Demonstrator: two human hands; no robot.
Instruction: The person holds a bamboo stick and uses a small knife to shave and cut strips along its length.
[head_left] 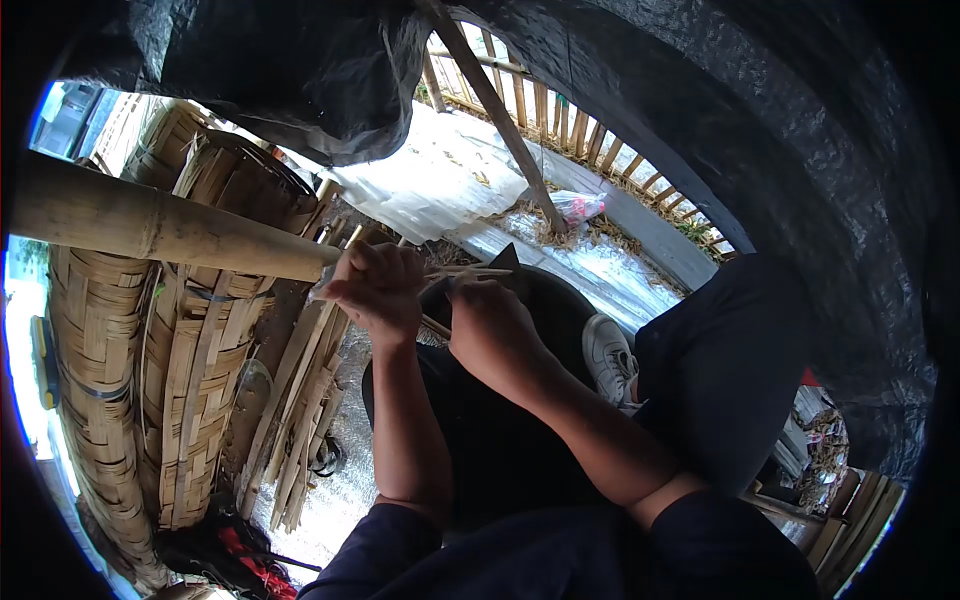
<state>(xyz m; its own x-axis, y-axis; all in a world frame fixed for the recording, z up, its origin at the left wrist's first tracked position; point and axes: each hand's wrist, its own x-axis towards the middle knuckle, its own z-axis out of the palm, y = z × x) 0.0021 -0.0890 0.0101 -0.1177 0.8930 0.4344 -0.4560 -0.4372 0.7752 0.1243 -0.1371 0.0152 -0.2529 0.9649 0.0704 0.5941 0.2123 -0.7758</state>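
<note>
My left hand (378, 292) is closed in a fist, fingers curled, around thin bamboo strips (472, 271) that run rightward from it. Close beside it, my right hand (488, 315) is also closed, its fingertips pressed at the strips; its grip is partly hidden by the back of the hand. A dark, pointed piece resembling a blade tip (510, 257) rises just beyond my right hand, behind the strips. What holds that piece is not visible. Both hands are above a dark, rounded shape (560, 305) in front of my lap.
A thick bamboo pole (160, 220) reaches in from the left, ending by my left hand. Woven bamboo baskets (105, 340) stand at left, with split bamboo pieces (300, 410) next to them. Black plastic sheeting (780, 140) hangs overhead and right. My shoe (608, 358) is at right.
</note>
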